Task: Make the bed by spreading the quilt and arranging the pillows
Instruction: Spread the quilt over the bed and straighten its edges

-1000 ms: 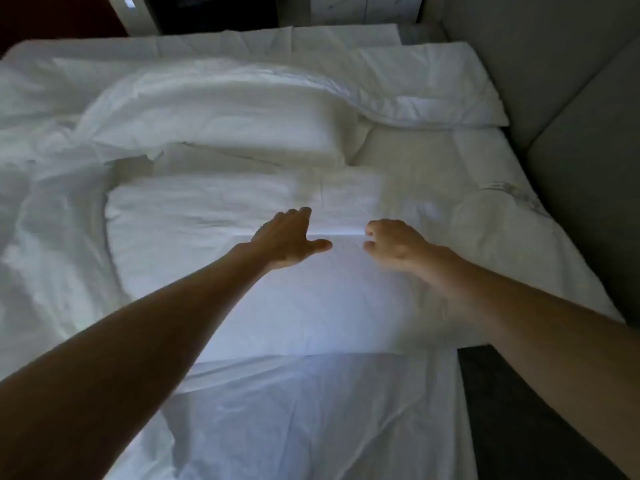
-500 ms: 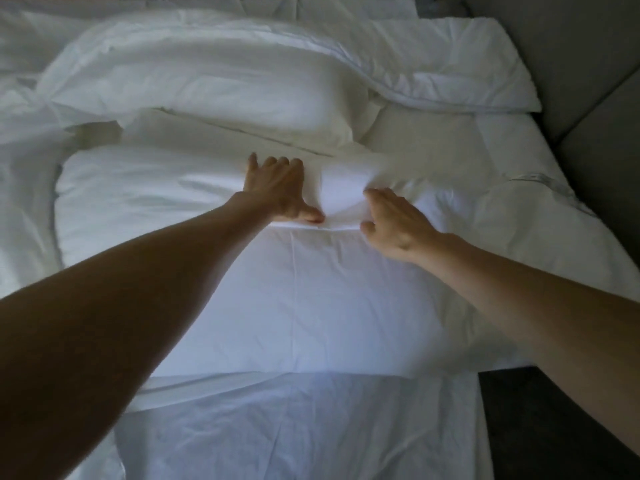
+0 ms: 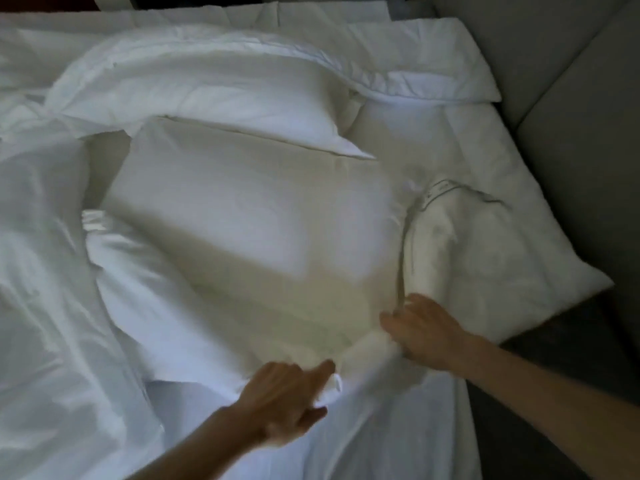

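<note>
My left hand (image 3: pixel 284 400) and right hand (image 3: pixel 420 332) pinch the near edge of the pillow (image 3: pixel 242 230) lying mid-bed; I should keep both grips level and pull evenly, clear of the rumpled quilt (image 3: pixel 41 271) at left.

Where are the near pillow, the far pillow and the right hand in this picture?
near pillow (image 3: pixel 242 220): head view, middle of its top face.
far pillow (image 3: pixel 207 95): head view, middle of its near side.
right hand (image 3: pixel 420 332): head view, back of the hand.
</note>
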{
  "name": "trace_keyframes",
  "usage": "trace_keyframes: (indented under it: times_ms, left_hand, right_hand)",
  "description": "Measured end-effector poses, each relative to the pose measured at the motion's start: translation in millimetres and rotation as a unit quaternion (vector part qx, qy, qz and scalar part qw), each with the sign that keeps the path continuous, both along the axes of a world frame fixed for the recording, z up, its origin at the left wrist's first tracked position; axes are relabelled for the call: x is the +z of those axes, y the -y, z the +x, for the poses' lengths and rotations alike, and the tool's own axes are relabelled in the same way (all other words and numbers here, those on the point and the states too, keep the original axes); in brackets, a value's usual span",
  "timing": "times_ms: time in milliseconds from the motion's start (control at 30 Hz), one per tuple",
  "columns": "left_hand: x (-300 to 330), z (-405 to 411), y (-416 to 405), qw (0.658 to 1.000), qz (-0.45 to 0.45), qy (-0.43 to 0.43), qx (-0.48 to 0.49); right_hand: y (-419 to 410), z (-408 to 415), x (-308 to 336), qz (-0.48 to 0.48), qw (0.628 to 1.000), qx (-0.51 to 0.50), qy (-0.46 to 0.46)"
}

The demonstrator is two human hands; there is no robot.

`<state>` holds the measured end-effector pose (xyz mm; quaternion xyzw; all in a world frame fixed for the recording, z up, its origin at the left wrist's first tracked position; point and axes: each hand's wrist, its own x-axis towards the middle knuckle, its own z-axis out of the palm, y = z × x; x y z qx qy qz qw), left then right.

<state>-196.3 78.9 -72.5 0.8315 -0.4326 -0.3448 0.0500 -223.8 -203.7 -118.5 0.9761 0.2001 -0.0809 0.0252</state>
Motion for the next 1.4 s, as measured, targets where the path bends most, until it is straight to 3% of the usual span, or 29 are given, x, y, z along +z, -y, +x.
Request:
trace_keyframes:
  times_ms: [133, 200, 300, 533, 633, 733, 800, 867, 967, 1000, 1133, 1300, 1400]
  left_hand:
    - [-14.9, -96.4, 10.2, 0.989, 0.068, -0.104, -0.083]
    - [-30.1, -129.5, 13.5, 0.98, 0.096, -0.123, -0.122]
    - [-56.3, -141.6, 17.4, 0.99, 0.091, -0.073, -0.077]
    - [-78.6, -163.8, 88.0, 0.998, 0.001, 0.013, -0.054]
    - [-88.8, -191.7, 135.2, 1.0, -0.001, 0.007, 0.001]
    - [-89.3, -235.9, 167.7, 0.998, 0.018, 0.021, -0.056]
    - [-89.9, -268.7, 164.3, 0.993, 0.05, -0.009, -0.11]
    - [-94.9, -296.7, 144.9, 0.981, 0.1, -0.05, -0.16]
    - [-97.3, -313.4, 125.2, 0.977, 0.128, -0.056, -0.16]
    - [-99.9, -313.9, 124.7, 0.978, 0.126, -0.049, -0.156]
    - [-111.0, -303.2, 138.3, 0.996, 0.025, 0.011, -0.08]
    - [-117.4, -287.0, 156.4, 0.993, -0.102, 0.053, 0.019]
    - [-114.3, -283.1, 156.9, 0.988, -0.139, 0.04, 0.059]
  right_hand:
    - [-6.5, -171.0, -48.8, 0.008, 0.982, -0.091, -0.163]
    - [-15.7, -234.3, -57.0, -0.007, 0.974, -0.125, -0.187]
    - [-13.2, -270.5, -58.2, -0.026, 0.97, -0.185, -0.156]
    - [37.9, -250.7, -59.8, -0.167, 0.978, -0.112, 0.05]
    - [73.2, -236.5, -45.7, -0.199, 0.967, -0.15, 0.046]
    - [95.4, -276.8, -51.1, -0.142, 0.972, -0.181, 0.041]
    - [80.9, -336.9, -63.8, -0.103, 0.955, -0.277, -0.031]
    - [54.6, -406.7, -77.7, -0.071, 0.918, -0.347, -0.177]
    - [43.6, -481.8, -93.8, -0.014, 0.877, -0.42, -0.23]
    - [49.9, -493.1, -93.9, -0.015, 0.876, -0.437, -0.206]
    - [93.5, -486.9, -86.7, -0.015, 0.9, -0.424, -0.098]
    - [114.5, -465.6, -113.6, 0.0, 0.922, -0.364, -0.133]
    - [116.4, -447.6, -128.0, 0.012, 0.926, -0.375, -0.05]
